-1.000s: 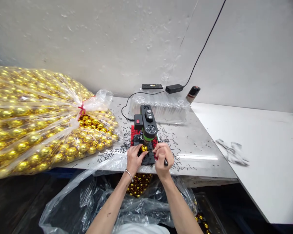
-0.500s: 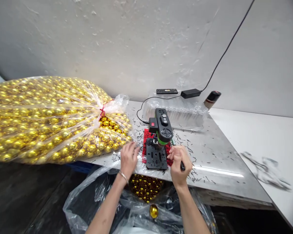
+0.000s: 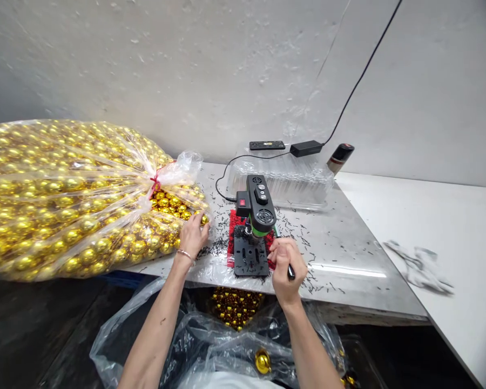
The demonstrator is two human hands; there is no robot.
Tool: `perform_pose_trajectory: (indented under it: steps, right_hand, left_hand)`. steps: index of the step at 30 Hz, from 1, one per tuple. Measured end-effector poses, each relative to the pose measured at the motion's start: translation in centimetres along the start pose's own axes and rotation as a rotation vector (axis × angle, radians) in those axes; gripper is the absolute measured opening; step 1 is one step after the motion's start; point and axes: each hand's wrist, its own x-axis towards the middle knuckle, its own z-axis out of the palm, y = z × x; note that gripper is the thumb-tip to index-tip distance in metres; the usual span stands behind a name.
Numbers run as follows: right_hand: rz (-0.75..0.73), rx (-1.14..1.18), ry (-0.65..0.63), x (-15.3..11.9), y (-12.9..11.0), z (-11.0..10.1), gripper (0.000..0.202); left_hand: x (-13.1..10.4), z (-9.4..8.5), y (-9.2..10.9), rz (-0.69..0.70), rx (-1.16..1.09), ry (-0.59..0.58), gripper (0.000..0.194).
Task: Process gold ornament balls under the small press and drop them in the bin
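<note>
My left hand [image 3: 192, 233] reaches to the opening of a large clear plastic bag [image 3: 143, 204], its fingers apart at the gold baubles [image 3: 168, 204] inside. Whether the fingertips touch a bauble is hard to tell. My right hand [image 3: 287, 270] is closed around a slim handle [image 3: 291, 273] whose black end sticks out below the fist. That handle lies just right of a small black and green bench drill [image 3: 261, 204]. The drill's slotted black base plate [image 3: 251, 259] sits on a red mat [image 3: 231, 243], and nothing rests on the plate.
Dark shavings are scattered over the metal tabletop [image 3: 332, 232]. Behind the drill are a clear plastic tray [image 3: 283, 186], a power adapter [image 3: 306, 148] and a spray can [image 3: 340, 158]. A glove [image 3: 421, 267] lies right. Below the edge hangs an open bag [image 3: 140, 319] with gold baubles [image 3: 237, 308].
My left hand has moved left and up from beside the drill base to the baubles in the bag's opening. My right hand keeps its grip on the handle. The view has shifted slightly.
</note>
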Motion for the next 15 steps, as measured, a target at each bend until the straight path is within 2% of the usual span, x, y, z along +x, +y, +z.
perform_pose_trajectory:
  steps: [2, 5, 7, 11, 15]
  right_hand:
    - [-0.005, -0.005, 0.0, 0.0, 0.0, 0.0, 0.03]
    - [-0.005, -0.01, 0.009, -0.1, 0.1, 0.0, 0.03]
    - [-0.007, -0.01, 0.012, -0.2, 0.1, 0.0, 0.03]
    - [-0.02, -0.012, -0.009, -0.1, 0.0, -0.1, 0.029]
    - [-0.042, -0.022, -0.039, 0.0, 0.0, -0.3, 0.028]
  left_hand:
    - [-1.4, -0.2, 0.5, -0.101, -0.461, 0.04, 0.04]
    - [-3.8, -0.1, 1.3, -0.333, -1.1, -0.085, 0.041]
    - [-5.4, 0.4, 2.0, -0.466, -1.329, -0.165, 0.037]
    - [-7.0, 2.3, 3.1, -0.645, -1.416, -0.223, 0.024]
    - [-7.0, 4.5, 4.0, -0.702, -1.269, -0.251, 0.012]
